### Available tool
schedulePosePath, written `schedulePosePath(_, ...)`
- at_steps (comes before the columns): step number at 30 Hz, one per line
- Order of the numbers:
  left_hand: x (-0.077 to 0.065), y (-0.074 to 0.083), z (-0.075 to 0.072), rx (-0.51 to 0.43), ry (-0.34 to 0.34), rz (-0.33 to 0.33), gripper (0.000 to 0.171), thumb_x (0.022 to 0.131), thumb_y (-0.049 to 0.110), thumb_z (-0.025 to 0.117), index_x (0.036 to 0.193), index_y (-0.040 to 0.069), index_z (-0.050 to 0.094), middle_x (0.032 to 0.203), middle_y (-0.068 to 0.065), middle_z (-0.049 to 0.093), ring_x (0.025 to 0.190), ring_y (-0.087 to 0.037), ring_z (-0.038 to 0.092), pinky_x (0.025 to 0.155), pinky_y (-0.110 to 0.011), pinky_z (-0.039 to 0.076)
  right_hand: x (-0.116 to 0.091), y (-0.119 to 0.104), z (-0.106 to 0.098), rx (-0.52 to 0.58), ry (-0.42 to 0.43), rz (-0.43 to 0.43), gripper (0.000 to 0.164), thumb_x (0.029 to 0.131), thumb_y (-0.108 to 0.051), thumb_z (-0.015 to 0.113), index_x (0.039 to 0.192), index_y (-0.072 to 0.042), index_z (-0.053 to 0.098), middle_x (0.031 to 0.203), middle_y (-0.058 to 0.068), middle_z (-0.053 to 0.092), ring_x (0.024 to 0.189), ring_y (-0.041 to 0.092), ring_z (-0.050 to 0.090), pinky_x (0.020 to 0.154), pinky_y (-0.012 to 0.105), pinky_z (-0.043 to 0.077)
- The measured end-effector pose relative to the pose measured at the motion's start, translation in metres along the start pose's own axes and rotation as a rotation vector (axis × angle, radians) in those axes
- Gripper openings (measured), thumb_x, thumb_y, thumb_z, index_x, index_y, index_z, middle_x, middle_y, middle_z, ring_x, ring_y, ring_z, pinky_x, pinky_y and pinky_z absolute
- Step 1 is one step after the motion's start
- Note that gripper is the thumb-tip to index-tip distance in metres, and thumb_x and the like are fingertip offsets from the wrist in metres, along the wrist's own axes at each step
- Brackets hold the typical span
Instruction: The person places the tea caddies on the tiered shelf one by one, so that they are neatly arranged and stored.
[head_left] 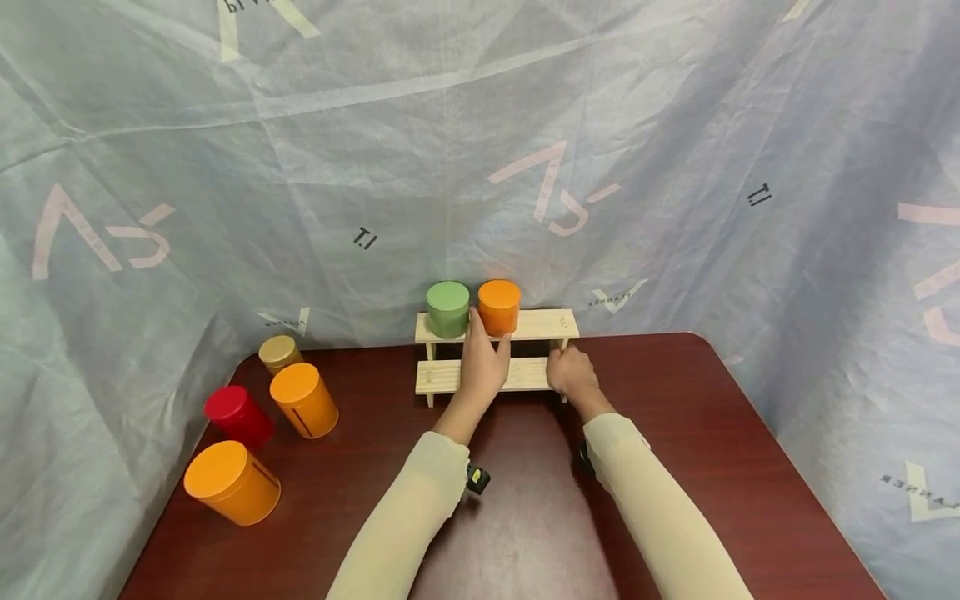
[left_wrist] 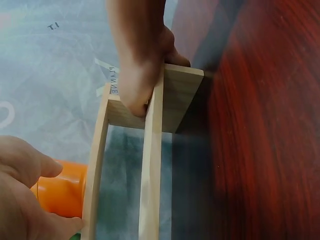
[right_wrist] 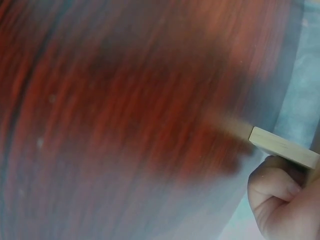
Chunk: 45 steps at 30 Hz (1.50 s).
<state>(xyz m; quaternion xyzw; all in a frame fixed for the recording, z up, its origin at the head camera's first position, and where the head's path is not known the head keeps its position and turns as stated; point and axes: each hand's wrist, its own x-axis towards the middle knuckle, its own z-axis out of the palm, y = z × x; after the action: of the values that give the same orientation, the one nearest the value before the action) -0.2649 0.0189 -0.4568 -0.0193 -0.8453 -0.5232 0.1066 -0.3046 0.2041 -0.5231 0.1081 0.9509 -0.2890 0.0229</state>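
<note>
A small two-tier wooden shelf [head_left: 525, 374] stands at the back of the table. On its upper tier sit a green canister [head_left: 448, 310] and, to its right, an orange canister [head_left: 499, 307]. My left hand [head_left: 483, 358] holds the orange canister from the front, fingers between the two canisters and thumb on the other side. The left wrist view shows this orange canister [left_wrist: 62, 190] between thumb and finger. My right hand [head_left: 573, 372] grips the right end of the lower tier; in the right wrist view its curled fingers [right_wrist: 272, 187] lie against the wooden end.
On the table's left side stand a gold-lidded canister [head_left: 281, 353], a red canister [head_left: 240, 415] and two larger orange canisters, one nearer the back [head_left: 305, 400] and one in front [head_left: 233, 483]. A grey cloth [head_left: 450, 167] hangs right behind the shelf.
</note>
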Motion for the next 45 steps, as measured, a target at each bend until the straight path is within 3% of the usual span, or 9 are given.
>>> schedulePosePath(6,-0.006,-0.003,-0.003,-0.032,-0.015,0.019,0.083,0.105,0.019,0.063,0.167,-0.005,0.013,0.173,-0.025,0.026,0.16,-0.036,0.033,0.128,-0.052,0.035,0.0,0.001,0.0,0.001,0.011,0.0,0.057,0.109,-0.037,0.023,0.118,0.004,0.062,0.11,0.033,0.069,0.095,0.047,0.071,0.082,0.058,0.061)
schedulePosePath(16,-0.017,-0.007,-0.012,-0.048,-0.07,0.023,0.084,0.105,0.02,0.064,0.169,0.002,0.012,0.175,-0.02,0.023,0.161,-0.034,0.03,0.129,-0.053,0.033,0.001,0.001,0.001,-0.002,0.009,-0.001,0.054,0.109,-0.036,0.024,0.113,0.002,0.062,0.108,0.032,0.069,0.096,0.047,0.071,0.082,0.058,0.061)
schedulePosePath(23,-0.026,-0.003,-0.019,-0.003,-0.1,-0.008,0.078,0.105,0.028,0.064,0.167,0.004,0.025,0.171,-0.019,0.034,0.158,-0.037,0.037,0.127,-0.056,0.036,0.002,0.001,0.0,0.0,0.012,-0.013,0.055,0.108,-0.037,0.023,0.113,0.002,0.062,0.112,0.033,0.07,0.1,0.048,0.071,0.085,0.059,0.061)
schedulePosePath(29,-0.034,-0.001,-0.024,-0.002,-0.132,-0.044,0.074,0.105,0.032,0.063,0.166,0.008,0.029,0.171,-0.017,0.034,0.158,-0.037,0.036,0.127,-0.057,0.035,0.004,0.002,0.001,0.001,0.002,-0.008,0.055,0.108,-0.037,0.022,0.11,0.001,0.062,0.107,0.032,0.07,0.088,0.044,0.072,0.077,0.054,0.062)
schedulePosePath(35,-0.042,-0.002,-0.029,-0.038,-0.128,-0.025,0.068,0.104,0.027,0.065,0.163,0.007,0.037,0.169,-0.017,0.037,0.157,-0.037,0.036,0.126,-0.058,0.035,0.005,0.003,0.002,-0.006,0.002,-0.013,0.057,0.108,-0.038,0.022,0.112,0.002,0.062,0.109,0.033,0.07,0.091,0.045,0.072,0.08,0.055,0.063)
schedulePosePath(45,-0.056,-0.001,-0.031,-0.055,-0.153,-0.002,0.062,0.104,0.027,0.065,0.159,0.008,0.044,0.168,-0.013,0.038,0.157,-0.034,0.036,0.126,-0.057,0.036,0.003,0.003,0.002,0.003,-0.005,-0.009,0.056,0.108,-0.039,0.021,0.111,0.001,0.061,0.099,0.03,0.07,0.071,0.037,0.07,0.074,0.051,0.063)
